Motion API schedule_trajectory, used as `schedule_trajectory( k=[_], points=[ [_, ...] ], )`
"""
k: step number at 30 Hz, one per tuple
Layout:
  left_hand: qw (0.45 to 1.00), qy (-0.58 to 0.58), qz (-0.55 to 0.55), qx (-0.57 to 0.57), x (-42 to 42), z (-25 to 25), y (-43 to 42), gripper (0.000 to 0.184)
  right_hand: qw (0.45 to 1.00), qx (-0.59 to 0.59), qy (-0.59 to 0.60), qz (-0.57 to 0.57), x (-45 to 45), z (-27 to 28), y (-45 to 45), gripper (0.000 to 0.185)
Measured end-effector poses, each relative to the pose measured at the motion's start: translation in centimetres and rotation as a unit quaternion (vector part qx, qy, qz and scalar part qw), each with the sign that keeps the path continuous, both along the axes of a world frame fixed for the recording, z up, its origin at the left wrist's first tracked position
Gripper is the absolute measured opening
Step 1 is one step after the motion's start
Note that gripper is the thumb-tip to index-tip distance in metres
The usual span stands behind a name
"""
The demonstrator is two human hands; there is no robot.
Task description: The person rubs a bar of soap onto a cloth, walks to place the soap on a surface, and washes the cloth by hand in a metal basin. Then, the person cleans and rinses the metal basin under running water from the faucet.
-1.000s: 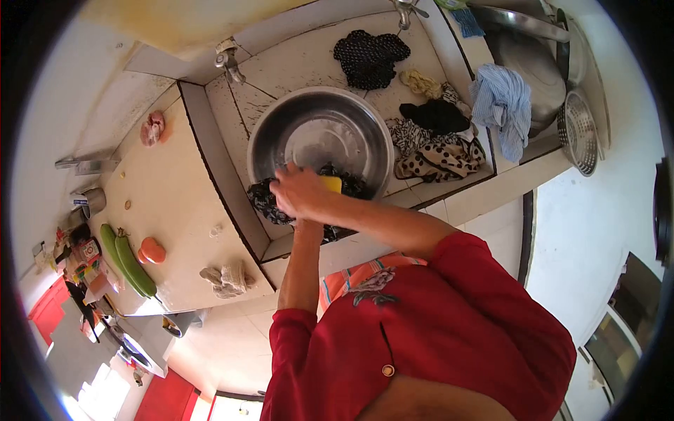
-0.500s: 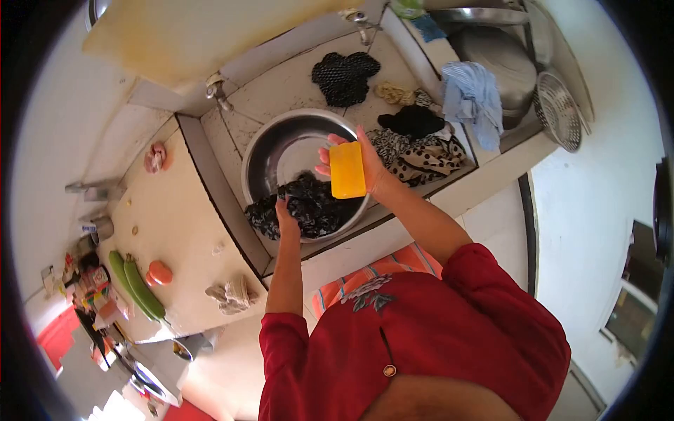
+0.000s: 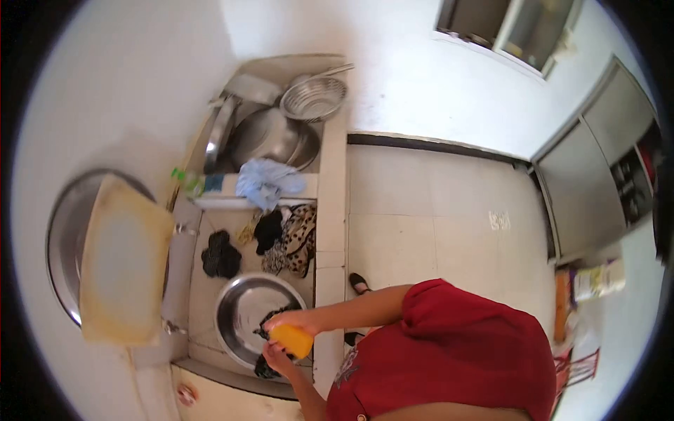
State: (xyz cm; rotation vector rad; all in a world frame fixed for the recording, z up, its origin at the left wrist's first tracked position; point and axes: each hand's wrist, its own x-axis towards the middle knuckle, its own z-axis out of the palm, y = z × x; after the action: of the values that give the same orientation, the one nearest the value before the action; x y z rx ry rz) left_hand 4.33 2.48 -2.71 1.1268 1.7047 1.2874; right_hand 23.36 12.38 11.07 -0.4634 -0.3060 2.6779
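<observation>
My right hand is closed around a yellow bar of soap over the near side of a round steel basin. Right below the soap, my left hand grips a black patterned cloth, part of which hangs at the basin's rim. The two hands are close together, and I cannot tell whether the left fingers touch the soap. Most of the cloth is hidden behind the hands. The basin stands in a tiled sink.
Beside the basin lie a dark textured cloth, a black cloth and a spotted cloth. A light blue cloth drapes over the sink divider. Steel pots and a colander fill the far compartment. Taps project from the wall.
The head view has turned to the right, showing more floor and wall. My hands have come together, with the soap now tilted down beside the left hand and the cloth.
</observation>
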Motion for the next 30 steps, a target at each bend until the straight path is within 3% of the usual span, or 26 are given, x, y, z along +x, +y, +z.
schedule_trajectory(
  k=[1, 2, 3, 5, 8, 10, 12, 13, 16, 18, 20, 23, 28, 30],
  points=[
    [0.998, -0.028, -0.034, 0.052, 0.3, 0.4, 0.0, 0.048, 0.994, 0.010, 0.106, 0.036, -1.8, 0.7, 0.4, 0.033],
    [0.992, -0.091, -0.051, 0.076, 1.3, 1.4, 1.0, 0.050, 0.997, 0.054, 0.046, -0.021, -1.6, 4.4, -0.5, 0.038],
    [0.981, -0.155, -0.068, 0.098, 2.4, 2.6, 1.9, 0.053, 0.977, 0.200, 0.066, 0.014, -2.5, 4.7, -0.1, 0.044],
    [0.935, -0.343, -0.054, 0.072, 4.9, 6.9, 3.4, 0.056, 0.941, 0.339, 0.010, -0.004, -2.6, 6.3, 0.1, 0.042],
    [0.808, -0.589, -0.002, 0.014, 7.2, 11.6, 4.4, 0.060, 0.901, 0.417, -0.111, -0.054, -1.1, 5.7, 0.1, 0.039],
    [0.761, -0.649, 0.011, 0.000, 6.9, 11.4, 5.9, 0.064, 0.880, 0.428, -0.185, -0.085, 1.1, 4.9, 0.2, 0.037],
    [0.759, -0.650, 0.041, -0.012, 7.7, 14.6, 5.4, 0.066, 0.878, 0.404, -0.242, -0.088, 4.2, 4.0, 1.0, 0.035],
    [0.806, -0.592, -0.010, -0.007, 9.2, 17.2, 4.9, 0.066, 0.883, 0.379, -0.266, -0.080, 6.0, 3.7, 1.5, 0.035],
    [0.927, -0.334, 0.171, -0.015, 7.0, 13.2, 6.1, 0.048, 0.949, 0.204, -0.234, -0.046, 12.5, 2.2, 4.1, 0.034],
    [0.957, -0.033, 0.248, -0.145, 4.5, 8.3, 7.3, 0.032, 0.995, 0.040, -0.048, -0.071, 17.4, 0.2, 6.0, 0.035],
    [0.957, -0.147, 0.238, -0.077, 10.0, 12.0, 5.0, 0.026, 0.990, 0.016, -0.016, -0.137, 23.3, 1.3, 7.0, 0.036],
    [0.908, -0.299, 0.273, -0.105, 16.8, 14.8, 3.8, 0.025, 0.974, -0.021, -0.032, -0.224, 33.7, 5.3, 7.0, 0.028],
    [0.878, -0.435, 0.078, -0.183, 18.9, 5.5, 5.8, 0.025, 0.937, -0.035, -0.073, -0.339, 47.5, 6.1, 8.1, 0.030],
    [0.868, -0.452, -0.107, -0.174, 15.5, -0.8, 5.9, 0.031, 0.915, -0.054, -0.093, -0.388, 50.9, 6.6, 8.6, 0.030]
  ],
)
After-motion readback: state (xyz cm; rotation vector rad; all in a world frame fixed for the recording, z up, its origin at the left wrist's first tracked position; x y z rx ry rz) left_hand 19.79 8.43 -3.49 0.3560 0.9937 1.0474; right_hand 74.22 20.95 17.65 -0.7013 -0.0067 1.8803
